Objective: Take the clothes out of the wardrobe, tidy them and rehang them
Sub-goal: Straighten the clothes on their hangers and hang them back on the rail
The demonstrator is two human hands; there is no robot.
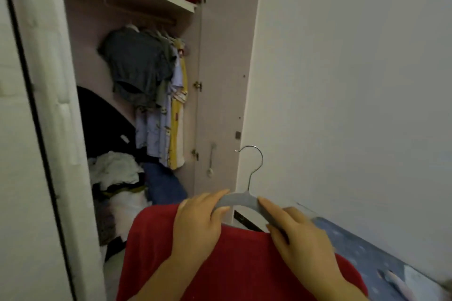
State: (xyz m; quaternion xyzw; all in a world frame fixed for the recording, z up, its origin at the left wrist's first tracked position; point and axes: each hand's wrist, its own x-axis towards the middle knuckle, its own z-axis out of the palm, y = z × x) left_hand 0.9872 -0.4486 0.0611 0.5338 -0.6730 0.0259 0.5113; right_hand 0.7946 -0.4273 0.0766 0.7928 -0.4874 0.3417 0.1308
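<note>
Red garment: 1 | grey hanger: 1 | left hand fingers pinch hanger | right hand fingers grip hanger

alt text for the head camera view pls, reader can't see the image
A left hand and right hand grip a grey hanger at the neck of a red garment, in front of an open wardrobe. Inside, shirts hang above a heap of clothes.
</note>
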